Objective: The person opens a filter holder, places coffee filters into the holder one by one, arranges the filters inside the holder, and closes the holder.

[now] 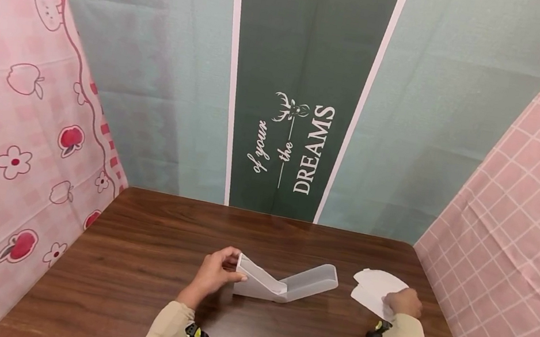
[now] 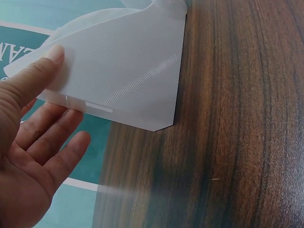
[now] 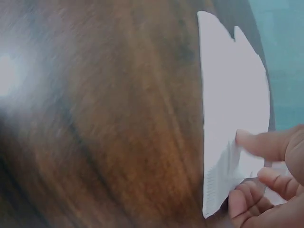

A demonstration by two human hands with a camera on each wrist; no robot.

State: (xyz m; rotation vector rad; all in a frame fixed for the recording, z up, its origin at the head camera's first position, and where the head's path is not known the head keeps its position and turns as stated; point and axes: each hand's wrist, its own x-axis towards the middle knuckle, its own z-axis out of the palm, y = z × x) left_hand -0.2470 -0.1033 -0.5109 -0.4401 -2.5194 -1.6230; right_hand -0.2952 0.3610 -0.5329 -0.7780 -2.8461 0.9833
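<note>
Fingers of the left hand grip one end of an open white case on the worktop, while the right hand pinches white paper.

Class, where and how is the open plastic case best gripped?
Probably the left end of the plastic case, coming from the left, thumb on the near wall. The left hand already holds that end, away from the fold; the other half angles off rightward and might swing if gripped.
</note>
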